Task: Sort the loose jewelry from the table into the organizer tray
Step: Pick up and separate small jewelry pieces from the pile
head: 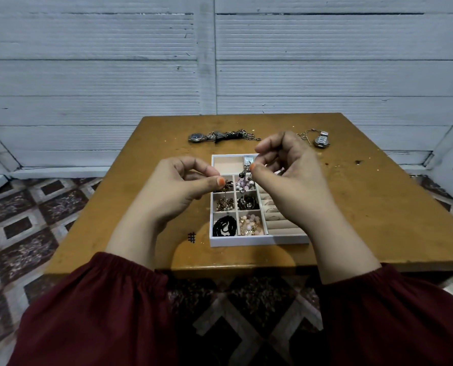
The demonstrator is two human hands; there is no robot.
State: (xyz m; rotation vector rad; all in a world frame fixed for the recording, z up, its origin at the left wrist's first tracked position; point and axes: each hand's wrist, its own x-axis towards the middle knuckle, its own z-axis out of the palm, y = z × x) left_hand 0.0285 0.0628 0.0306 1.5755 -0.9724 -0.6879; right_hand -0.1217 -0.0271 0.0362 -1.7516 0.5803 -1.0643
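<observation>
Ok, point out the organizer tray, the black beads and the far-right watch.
organizer tray (259,241): head view, white front rim.
black beads (224,227): head view, coil's middle.
far-right watch (321,141): head view, its metal case.

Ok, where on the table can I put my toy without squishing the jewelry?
Bare table lies left of the tray and wider to its right. The narrow strip in front of it is free. Crowded: the far edge, with the jewelry pile and silver watch, and over the tray, where the left hand and right hand work.
</observation>
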